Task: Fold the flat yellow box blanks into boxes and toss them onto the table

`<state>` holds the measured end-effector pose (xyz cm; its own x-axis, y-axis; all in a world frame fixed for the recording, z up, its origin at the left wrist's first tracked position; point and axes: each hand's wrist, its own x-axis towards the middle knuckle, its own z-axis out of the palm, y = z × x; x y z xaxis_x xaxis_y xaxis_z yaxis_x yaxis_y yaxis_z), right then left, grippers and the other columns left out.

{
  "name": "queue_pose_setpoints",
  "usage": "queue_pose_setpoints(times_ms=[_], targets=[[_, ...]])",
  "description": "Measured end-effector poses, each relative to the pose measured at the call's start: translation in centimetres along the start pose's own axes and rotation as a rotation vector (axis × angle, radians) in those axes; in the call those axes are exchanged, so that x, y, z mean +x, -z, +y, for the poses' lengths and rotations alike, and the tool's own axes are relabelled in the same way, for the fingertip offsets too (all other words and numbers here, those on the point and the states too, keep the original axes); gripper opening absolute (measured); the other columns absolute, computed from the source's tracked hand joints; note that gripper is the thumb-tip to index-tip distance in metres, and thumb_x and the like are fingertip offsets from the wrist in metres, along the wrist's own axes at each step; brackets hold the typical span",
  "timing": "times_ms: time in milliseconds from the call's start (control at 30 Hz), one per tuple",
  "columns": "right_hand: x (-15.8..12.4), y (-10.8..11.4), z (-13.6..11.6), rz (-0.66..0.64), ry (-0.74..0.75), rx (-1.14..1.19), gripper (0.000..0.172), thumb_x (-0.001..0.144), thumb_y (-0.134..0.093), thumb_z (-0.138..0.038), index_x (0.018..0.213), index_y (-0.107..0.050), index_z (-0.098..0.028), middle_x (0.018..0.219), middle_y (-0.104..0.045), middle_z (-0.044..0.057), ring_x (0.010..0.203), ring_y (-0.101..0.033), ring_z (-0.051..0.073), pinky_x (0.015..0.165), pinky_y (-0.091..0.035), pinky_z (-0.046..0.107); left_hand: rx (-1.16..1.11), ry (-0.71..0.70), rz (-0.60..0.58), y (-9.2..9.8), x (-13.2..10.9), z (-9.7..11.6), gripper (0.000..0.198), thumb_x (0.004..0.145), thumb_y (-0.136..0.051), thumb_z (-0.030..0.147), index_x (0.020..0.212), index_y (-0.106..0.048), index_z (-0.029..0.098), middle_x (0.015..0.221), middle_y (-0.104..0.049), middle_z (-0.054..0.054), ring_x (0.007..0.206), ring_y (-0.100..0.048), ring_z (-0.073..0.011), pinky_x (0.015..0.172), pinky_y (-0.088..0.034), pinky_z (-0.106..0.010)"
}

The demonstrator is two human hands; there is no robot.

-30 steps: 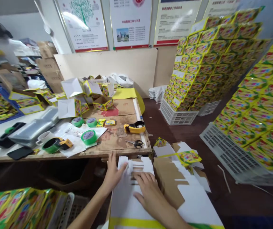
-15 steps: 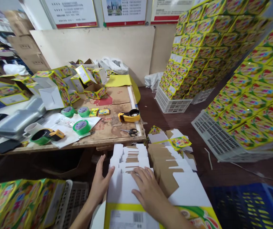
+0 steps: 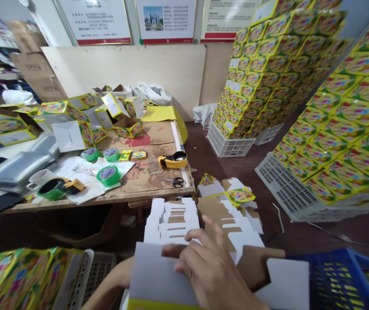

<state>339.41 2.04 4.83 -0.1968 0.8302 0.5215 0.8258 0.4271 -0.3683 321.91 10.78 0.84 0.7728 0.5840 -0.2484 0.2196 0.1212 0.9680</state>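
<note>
A flat carton blank [image 3: 158, 275], white with a yellow lower band, stands raised in front of me. My right hand [image 3: 204, 262] lies over its face and upper edge, fingers spread and partly bent; no firm grip shows. Behind the blank's left side goes my left hand [image 3: 127, 272]; only the wrist area shows, its fingers hidden. Just beyond is a row of upright white carton blanks [image 3: 171, 228], with brown-sided blanks [image 3: 215, 209] to its right. A flap with a brown inner face [image 3: 255, 262] opens out at the right.
A worktable [image 3: 158, 183] carries green tape rolls [image 3: 109, 174], a yellow tape dispenser [image 3: 173, 160], scissors [image 3: 174, 181] and printed boxes [image 3: 71, 133]. Stacked yellow cartons [image 3: 262, 69] stand on white crates [image 3: 229, 144] at right. A blue crate [image 3: 329, 275] sits lower right, packed cartons [image 3: 19, 275] lower left.
The front carton blank has risen and tilted up, its brown-faced flap swinging out at right. My left hand has gone behind it. My right hand has shifted slightly right, fingers lifting.
</note>
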Motion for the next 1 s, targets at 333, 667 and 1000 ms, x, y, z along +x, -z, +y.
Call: queue_pose_setpoints(times_ms=[333, 667, 1000], targets=[[1.5, 3.6, -1.5, 0.025, 0.138, -0.253, 0.033, 0.094, -0.038, -0.024, 0.063, -0.048, -0.021, 0.053, -0.051, -0.003, 0.053, -0.046, 0.013, 0.086, -0.036, 0.036, 0.236, -0.073, 0.752, 0.2, 0.8, 1.7, 0.035, 0.080, -0.046, 0.039, 0.054, -0.033, 0.019, 0.050, -0.030, 0.005, 0.047, -0.028, -0.0082, 0.043, -0.021, -0.020], [1.8, -1.7, 1.5, -0.472, -0.226, -0.345, 0.015, 0.083, -0.053, -0.011, 0.077, -0.066, -0.014, 0.075, -0.068, 0.009, 0.080, -0.064, 0.024, 0.086, -0.043, 0.043, 0.720, -0.444, 0.550, -1.9, 0.5, -2.3, 0.059, 0.089, -0.039, 0.019, 0.146, -0.024, 0.026, 0.150, -0.033, -0.005, 0.136, -0.033, -0.0226, 0.113, -0.029, -0.039], [-4.9, 4.5, 3.7, 0.085, -0.370, -0.341, 0.080, 0.087, -0.051, -0.046, 0.149, -0.008, -0.018, 0.146, -0.035, 0.017, 0.130, -0.039, 0.033, 0.099, -0.039, 0.054, 1.160, -0.389, 0.145, -1.5, 2.0, -1.6, 0.064, 0.090, -0.046, 0.034, 0.147, -0.018, 0.025, 0.151, -0.023, -0.007, 0.140, -0.023, -0.0285, 0.114, -0.018, -0.054]])
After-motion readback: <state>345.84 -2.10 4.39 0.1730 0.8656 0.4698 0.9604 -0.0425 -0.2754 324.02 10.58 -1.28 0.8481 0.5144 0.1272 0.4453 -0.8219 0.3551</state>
